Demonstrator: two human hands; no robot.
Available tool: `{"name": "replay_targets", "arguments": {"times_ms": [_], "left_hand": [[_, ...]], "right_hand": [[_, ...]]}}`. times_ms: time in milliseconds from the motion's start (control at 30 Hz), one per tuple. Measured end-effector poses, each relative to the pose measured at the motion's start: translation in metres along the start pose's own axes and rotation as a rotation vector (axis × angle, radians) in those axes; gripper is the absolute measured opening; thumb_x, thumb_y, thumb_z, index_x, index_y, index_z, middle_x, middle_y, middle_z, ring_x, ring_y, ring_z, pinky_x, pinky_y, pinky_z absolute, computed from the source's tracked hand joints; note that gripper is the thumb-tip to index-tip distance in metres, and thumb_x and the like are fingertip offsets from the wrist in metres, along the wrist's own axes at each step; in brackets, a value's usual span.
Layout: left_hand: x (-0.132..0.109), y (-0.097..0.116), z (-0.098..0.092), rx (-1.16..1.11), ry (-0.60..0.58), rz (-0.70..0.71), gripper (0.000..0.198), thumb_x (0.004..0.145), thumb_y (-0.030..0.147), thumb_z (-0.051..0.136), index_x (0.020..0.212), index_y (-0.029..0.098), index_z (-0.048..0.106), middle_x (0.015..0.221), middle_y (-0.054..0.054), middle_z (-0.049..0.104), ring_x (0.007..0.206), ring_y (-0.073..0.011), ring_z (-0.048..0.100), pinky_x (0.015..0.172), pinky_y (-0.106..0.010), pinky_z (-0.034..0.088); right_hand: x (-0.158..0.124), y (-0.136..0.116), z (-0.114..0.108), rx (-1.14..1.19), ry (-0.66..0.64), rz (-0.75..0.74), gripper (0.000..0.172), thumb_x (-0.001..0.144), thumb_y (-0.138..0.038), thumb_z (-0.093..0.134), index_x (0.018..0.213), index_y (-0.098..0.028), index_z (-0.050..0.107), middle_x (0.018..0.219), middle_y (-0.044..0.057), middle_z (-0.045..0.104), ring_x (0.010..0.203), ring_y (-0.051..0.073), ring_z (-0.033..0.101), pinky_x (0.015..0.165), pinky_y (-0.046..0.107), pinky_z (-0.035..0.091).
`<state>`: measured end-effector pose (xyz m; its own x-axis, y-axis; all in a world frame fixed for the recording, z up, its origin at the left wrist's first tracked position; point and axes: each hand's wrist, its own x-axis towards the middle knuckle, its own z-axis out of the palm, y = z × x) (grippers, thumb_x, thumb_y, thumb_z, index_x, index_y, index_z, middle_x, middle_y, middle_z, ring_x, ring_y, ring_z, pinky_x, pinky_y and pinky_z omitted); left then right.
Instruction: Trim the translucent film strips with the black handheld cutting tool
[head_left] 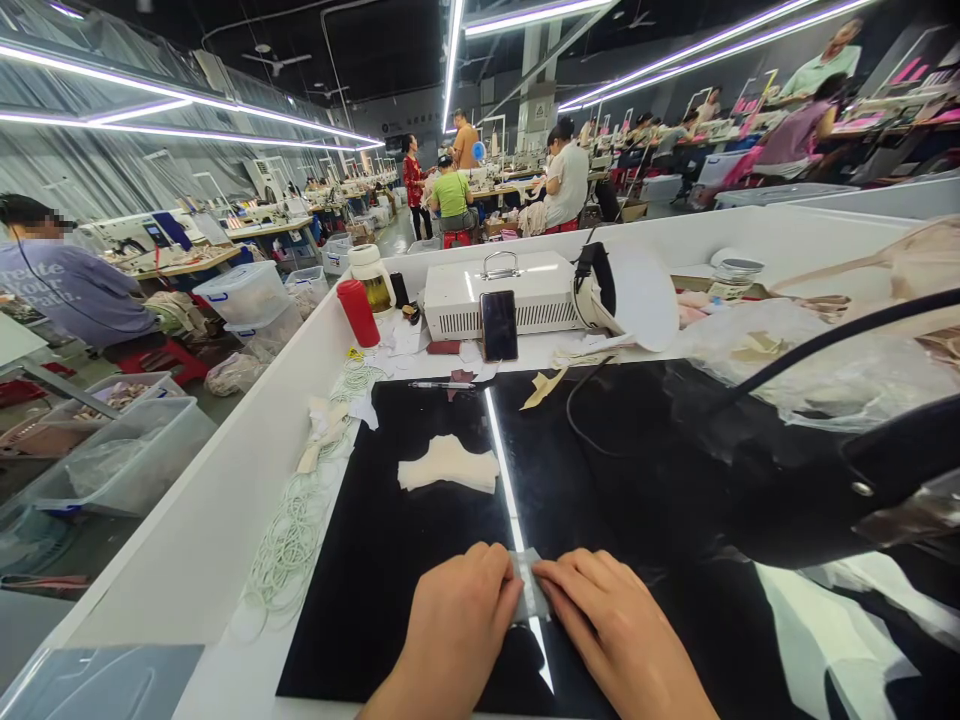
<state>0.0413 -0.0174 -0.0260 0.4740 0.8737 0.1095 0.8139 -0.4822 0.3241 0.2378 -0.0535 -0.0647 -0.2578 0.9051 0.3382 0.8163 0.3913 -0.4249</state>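
A small, thin, greyish translucent piece lies between my hands, low over the glossy black board; its exact kind I cannot make out. My left hand has its fingers curled, with the thumb and forefinger closed on the piece's left edge. On the opposite edge, the fingertips of my right hand are pressed together on it. Farther up the board sits a cream fabric piece with a curved outline. A bright strip of reflected light runs down the board and passes under the piece.
Pale green cord lies coiled along the left. At the back stand a red bottle, a white metal box and a phone. A dark lamp arm reaches in from the right. White walls edge the table.
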Motion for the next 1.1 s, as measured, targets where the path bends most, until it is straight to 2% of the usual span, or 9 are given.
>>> {"name": "replay_targets", "arguments": {"times_ms": [233,333,467,567,667,767,1100], "left_hand": [[0.000,0.000,0.000,0.039,0.029,0.025,0.015,0.093,0.013,0.067,0.083,0.022,0.060,0.076,0.004,0.065,0.059,-0.0146,0.065,0.054,-0.026,0.039],[0.000,-0.001,0.001,0.106,0.111,0.055,0.014,0.095,0.013,0.064,0.084,0.021,0.060,0.078,0.002,0.064,0.062,-0.0165,0.064,0.055,-0.027,0.043],[0.000,0.001,0.003,0.099,0.268,0.206,0.020,0.101,0.010,0.051,0.086,0.020,0.061,0.080,-0.002,0.065,0.070,-0.0202,0.065,0.064,-0.032,0.053],[-0.002,0.005,0.008,-0.007,0.296,0.365,0.022,0.102,0.007,0.044,0.099,0.018,0.063,0.090,-0.004,0.070,0.081,-0.0205,0.069,0.076,-0.034,0.060],[-0.003,0.006,0.013,-0.038,0.320,0.451,0.022,0.101,0.005,0.046,0.109,0.015,0.064,0.101,-0.007,0.074,0.093,-0.0213,0.072,0.086,-0.035,0.062],[-0.004,0.005,0.018,-0.019,0.352,0.457,0.021,0.099,0.004,0.048,0.109,0.013,0.064,0.104,-0.009,0.076,0.096,-0.0228,0.074,0.087,-0.036,0.064],[-0.006,0.000,0.026,0.041,0.306,0.453,0.025,0.096,0.001,0.046,0.110,0.010,0.066,0.107,-0.012,0.076,0.100,-0.0256,0.076,0.090,-0.039,0.065]], "right_hand": [[0.001,-0.007,0.000,-0.009,0.041,0.011,0.029,0.110,-0.024,0.039,0.115,-0.022,0.067,0.090,0.004,0.069,0.075,0.020,0.065,0.066,0.036,0.049],[0.002,-0.008,0.002,-0.017,0.043,0.015,0.028,0.110,-0.025,0.039,0.110,-0.022,0.067,0.088,0.004,0.068,0.074,0.021,0.064,0.066,0.037,0.047],[0.002,-0.009,0.003,-0.037,0.066,0.006,0.030,0.110,-0.026,0.039,0.107,-0.022,0.068,0.087,0.004,0.068,0.073,0.021,0.064,0.065,0.037,0.046],[0.003,-0.010,0.002,-0.045,0.091,-0.010,0.032,0.110,-0.027,0.037,0.111,-0.021,0.069,0.086,0.004,0.068,0.072,0.020,0.064,0.065,0.036,0.046],[0.004,-0.011,0.001,-0.042,0.117,-0.016,0.034,0.111,-0.027,0.036,0.110,-0.021,0.070,0.086,0.004,0.068,0.072,0.020,0.064,0.064,0.036,0.046],[0.003,-0.011,0.002,-0.033,0.121,-0.011,0.034,0.111,-0.027,0.035,0.111,-0.022,0.069,0.086,0.004,0.068,0.073,0.020,0.064,0.065,0.036,0.046],[0.001,-0.008,0.005,-0.037,0.091,0.004,0.030,0.110,-0.026,0.036,0.106,-0.022,0.066,0.088,0.004,0.068,0.073,0.021,0.064,0.067,0.037,0.046]]}}
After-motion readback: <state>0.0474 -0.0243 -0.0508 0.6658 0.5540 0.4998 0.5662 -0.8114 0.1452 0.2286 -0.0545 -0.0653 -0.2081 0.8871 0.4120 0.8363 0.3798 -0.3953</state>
